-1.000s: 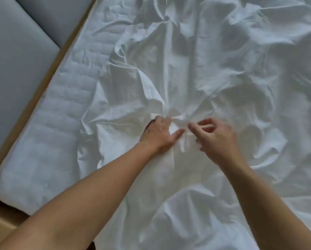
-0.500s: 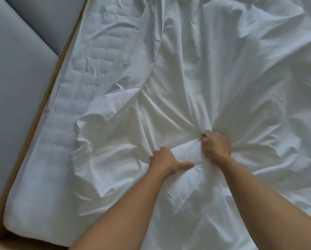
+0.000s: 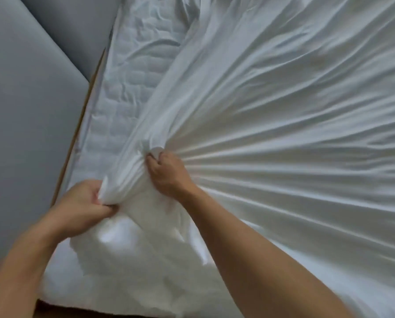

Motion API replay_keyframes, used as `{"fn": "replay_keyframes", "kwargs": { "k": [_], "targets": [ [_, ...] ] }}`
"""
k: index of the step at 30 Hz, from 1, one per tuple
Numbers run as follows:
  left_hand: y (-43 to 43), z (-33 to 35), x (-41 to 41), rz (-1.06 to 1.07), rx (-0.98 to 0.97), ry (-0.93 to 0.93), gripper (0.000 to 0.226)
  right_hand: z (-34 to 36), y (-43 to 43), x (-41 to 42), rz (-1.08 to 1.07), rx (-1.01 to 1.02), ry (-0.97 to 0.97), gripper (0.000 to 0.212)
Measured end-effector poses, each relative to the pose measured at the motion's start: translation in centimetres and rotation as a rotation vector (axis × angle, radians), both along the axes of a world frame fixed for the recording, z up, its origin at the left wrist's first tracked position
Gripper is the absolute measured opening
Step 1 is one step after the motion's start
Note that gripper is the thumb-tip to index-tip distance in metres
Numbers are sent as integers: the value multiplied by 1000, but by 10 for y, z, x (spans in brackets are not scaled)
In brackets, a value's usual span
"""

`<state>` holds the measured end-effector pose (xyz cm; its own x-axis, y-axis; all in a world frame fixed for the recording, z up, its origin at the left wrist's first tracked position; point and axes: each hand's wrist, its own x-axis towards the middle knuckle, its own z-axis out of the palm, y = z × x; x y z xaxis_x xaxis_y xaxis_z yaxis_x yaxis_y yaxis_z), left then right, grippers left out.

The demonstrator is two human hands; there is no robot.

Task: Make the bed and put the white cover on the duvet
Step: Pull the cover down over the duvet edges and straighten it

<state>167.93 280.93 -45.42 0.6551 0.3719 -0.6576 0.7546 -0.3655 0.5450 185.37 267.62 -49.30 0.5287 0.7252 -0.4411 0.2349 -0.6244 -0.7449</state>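
Both left hand [image 3: 81, 207] and right hand [image 3: 169, 173] clutch white cover [image 3: 283, 134].

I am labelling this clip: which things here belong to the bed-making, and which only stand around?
In use: white cloth, gripped by left hand and right hand; quilted mattress under it.
Not in use: grey panels beside the bed; wooden frame edge.

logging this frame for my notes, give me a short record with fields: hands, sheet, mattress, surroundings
left: left hand grips a bunch of the white sheet near a corner of the quilted mattress
right: right hand grips a gathered fold further in
sheet: taut, creases fanning out from the right hand
mattress: bare along its left side
surroundings: wooden frame, grey panels on the left
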Motion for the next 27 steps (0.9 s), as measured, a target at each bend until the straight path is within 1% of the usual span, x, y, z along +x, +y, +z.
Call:
{"fn": "replay_keyframes", "kwargs": {
  "k": [1, 2, 3, 4, 5, 6, 7, 8, 9, 10, 11, 12, 13, 14, 15, 17, 18, 19, 20, 21, 22, 23, 24, 25, 26, 27],
  "targets": [
    [6, -2, -3, -136, 101, 138, 48, -16, 1, -9, 37, -69, 55, 30],
    [9, -9, 1, -207, 154, 226, 55, -35, -5, -15, 68, -156, 110, 33],
    [9, -17, 13, -193, 204, 226, 59, -57, -17, -18, 73, -250, 161, 38],
    [8, -28, 32, -104, 265, 153, 59, -72, -33, -21, 60, -336, 187, 45],
    [10, -41, 54, 33, 290, 87, 59, -86, -46, -24, 45, -392, 191, 51],
    [12, -58, 78, 125, 260, 56, 64, -95, -57, -28, 49, -417, 191, 53],
    [7, -73, 100, 132, 191, 74, 77, -99, -65, -32, 69, -406, 187, 50],
    [-1, -92, 118, 102, 128, 101, 97, -96, -69, -32, 80, -377, 175, 44],
    [-12, -109, 130, 73, 105, 126, 117, -90, -72, -28, 65, -329, 142, 34],
    [-24, -128, 138, 66, 128, 139, 131, -81, -73, -19, -18, -264, 89, 25],
    [-35, -140, 143, 97, 182, 165, 134, -71, -75, -5, -157, -183, 0, 23],
    [-44, -147, 147, 144, 243, 177, 128, -65, -76, 12, -326, -116, -102, 27],
    [-50, -153, 152, 173, 266, 163, 117, -62, -77, 33, -467, -70, -169, 39],
    [-56, -157, 156, 174, 252, 122, 106, -64, -78, 54, -557, -65, -162, 58],
    [-61, -155, 156, 156, 212, 94, 96, -68, -75, 75, -615, -75, -89, 76],
    [-60, -145, 150, 137, 161, 4, 76, -85, -63, 114, -749, -129, 116, 111],
    [-53, -136, 144, 131, 188, -49, 65, -93, -57, 128, -810, -163, 178, 124],
    [-40, -118, 133, 126, 255, -81, 56, -101, -49, 138, -840, -187, 206, 126],
    [-21, -96, 120, 130, 335, -115, 52, -102, -38, 142, -817, -194, 203, 114],
    [2, -71, 103, 154, 417, -141, 51, -99, -24, 143, -753, -183, 155, 92],
    [27, -44, 83, 190, 491, -149, 52, -94, -7, 140, -686, -169, 49, 72],
    [50, -25, 65, 237, 552, -148, 52, -89, 14, 137, -635, -141, -57, 63],
    [70, -15, 47, 301, 589, -149, 53, -82, 35, 133, -580, -123, -128, 69],
    [83, -16, 32, 371, 614, -136, 56, -73, 54, 125, -486, -117, -176, 84],
    [89, -25, 21, 418, 639, -111, 61, -71, 69, 115, -347, -143, -197, 100],
    [89, -39, 17, 427, 664, -55, 66, -76, 75, 107, -190, -205, -193, 110]
  ]
}}
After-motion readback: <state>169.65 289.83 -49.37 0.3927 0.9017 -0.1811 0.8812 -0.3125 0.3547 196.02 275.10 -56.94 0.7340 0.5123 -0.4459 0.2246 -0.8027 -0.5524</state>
